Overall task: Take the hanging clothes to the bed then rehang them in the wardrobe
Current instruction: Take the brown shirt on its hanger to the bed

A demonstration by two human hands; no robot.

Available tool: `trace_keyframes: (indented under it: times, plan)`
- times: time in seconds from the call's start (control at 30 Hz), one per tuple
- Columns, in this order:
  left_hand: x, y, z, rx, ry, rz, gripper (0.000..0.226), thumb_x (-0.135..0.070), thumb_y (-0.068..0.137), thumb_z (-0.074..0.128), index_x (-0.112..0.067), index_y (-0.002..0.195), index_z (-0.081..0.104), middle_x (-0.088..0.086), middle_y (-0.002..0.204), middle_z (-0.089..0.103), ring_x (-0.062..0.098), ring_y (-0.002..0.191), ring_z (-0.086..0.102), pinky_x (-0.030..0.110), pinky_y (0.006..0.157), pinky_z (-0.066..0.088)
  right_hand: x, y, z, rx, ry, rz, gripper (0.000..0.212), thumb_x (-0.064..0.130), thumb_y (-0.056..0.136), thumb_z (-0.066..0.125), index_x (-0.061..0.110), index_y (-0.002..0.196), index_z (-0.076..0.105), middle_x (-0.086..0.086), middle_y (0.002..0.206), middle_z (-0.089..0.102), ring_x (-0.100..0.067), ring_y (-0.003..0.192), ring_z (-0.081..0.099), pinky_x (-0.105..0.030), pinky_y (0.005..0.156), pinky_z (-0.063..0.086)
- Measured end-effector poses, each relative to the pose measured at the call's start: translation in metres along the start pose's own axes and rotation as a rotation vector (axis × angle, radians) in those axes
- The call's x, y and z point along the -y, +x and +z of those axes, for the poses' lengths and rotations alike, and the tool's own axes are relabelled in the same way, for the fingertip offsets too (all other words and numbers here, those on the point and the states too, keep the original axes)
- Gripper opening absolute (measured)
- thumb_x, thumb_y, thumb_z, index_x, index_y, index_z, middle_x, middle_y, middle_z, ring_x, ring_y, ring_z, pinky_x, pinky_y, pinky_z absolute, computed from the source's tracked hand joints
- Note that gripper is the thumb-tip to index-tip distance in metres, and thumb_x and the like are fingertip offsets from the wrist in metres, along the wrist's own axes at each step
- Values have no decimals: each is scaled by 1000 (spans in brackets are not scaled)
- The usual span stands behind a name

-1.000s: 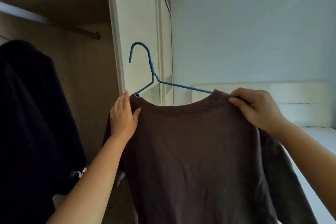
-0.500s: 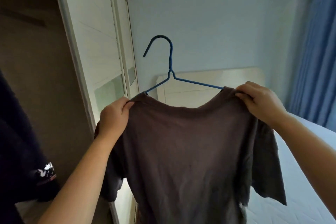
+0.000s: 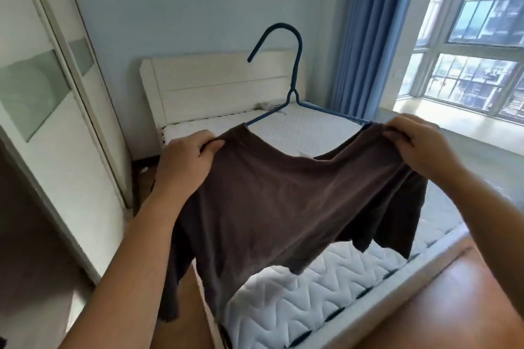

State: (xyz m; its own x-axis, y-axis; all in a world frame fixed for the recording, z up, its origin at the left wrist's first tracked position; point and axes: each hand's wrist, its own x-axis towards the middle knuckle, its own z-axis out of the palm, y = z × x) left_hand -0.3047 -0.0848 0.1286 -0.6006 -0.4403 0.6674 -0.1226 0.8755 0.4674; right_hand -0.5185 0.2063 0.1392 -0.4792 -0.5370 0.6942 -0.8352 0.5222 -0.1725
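A dark brown T-shirt hangs on a blue wire hanger, held up over the foot of the bed. My left hand grips the shirt's left shoulder. My right hand grips the right shoulder, fingers curled over the fabric and hanger end. The hanger's hook stands upright above the collar. The shirt's body and sleeves billow out toward the mattress. The wardrobe's sliding door stands at the left.
The bed has a bare white quilted mattress and a cream headboard against the pale blue wall. Blue curtains and a large window lie to the right. Wood floor shows at the lower right.
The view has swung right from the wardrobe interior toward the bed and window. Both hands carried the shirt on its hanger along and lowered it over the mattress.
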Motion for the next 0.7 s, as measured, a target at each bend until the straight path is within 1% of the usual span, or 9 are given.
trace_keyframes:
  times: [0.07,0.2,0.33,0.4,0.47,0.57,0.63,0.67,0.7]
  plan:
    - [-32,-10,21,63,-31,3,17,-24,88,57,-12,87,69,-3,72,59,17,73,55,23,68,31,-29,-22,-26,-15,-12,42,31,26,84,45,3,92,63,-17,86,63,-35,83,60,-40,78,46]
    - [-102,-29,73,161,-87,9,17,-24,88,57,-12,84,68,-2,72,60,16,74,54,24,72,34,-96,-64,-73,-13,-56,77,29,22,83,47,0,93,64,-20,87,64,-36,85,60,-37,79,43]
    - [-167,-49,135,292,-194,-74,15,-25,87,58,-20,78,68,-11,68,61,7,68,55,21,63,37,-179,-100,-110,27,-89,87,28,19,81,48,-2,90,65,-20,84,64,-37,82,61,-30,75,37]
    - [-190,-56,165,312,-244,-119,16,-24,86,60,-23,72,66,-13,68,62,3,68,55,18,62,38,-220,-110,-118,59,-93,91,27,21,82,48,1,89,65,-18,84,64,-36,80,62,-32,75,38]
    - [-207,-57,193,307,-258,-169,15,-23,85,61,-18,73,69,-9,70,65,10,70,58,20,64,40,-255,-109,-117,99,-66,102,25,21,82,49,3,90,65,-16,85,65,-33,82,62,-34,76,41]
    - [-214,-46,230,289,-217,-223,18,-21,85,62,-7,79,70,3,71,67,16,72,59,23,66,42,-293,-92,-95,132,-16,85,20,15,84,53,1,89,65,-17,85,65,-33,82,61,-28,75,37]
    - [-207,-35,251,290,-195,-261,17,-21,85,62,-8,76,69,-1,68,65,4,66,58,15,63,41,-314,-74,-70,159,20,105,13,11,86,58,1,89,66,-16,86,65,-33,83,60,-29,77,38]
    - [-200,-29,262,288,-187,-278,16,-21,85,62,-12,75,69,-6,67,63,-1,63,57,9,60,38,-324,-65,-56,166,40,101,11,10,86,59,2,89,66,-15,87,65,-33,85,60,-32,79,40]
    - [-191,-23,274,288,-178,-308,15,-21,85,62,-14,74,69,-8,66,62,-1,62,56,8,58,37,-335,-55,-38,182,51,108,11,11,85,60,4,89,67,-14,88,66,-32,86,60,-33,81,41]
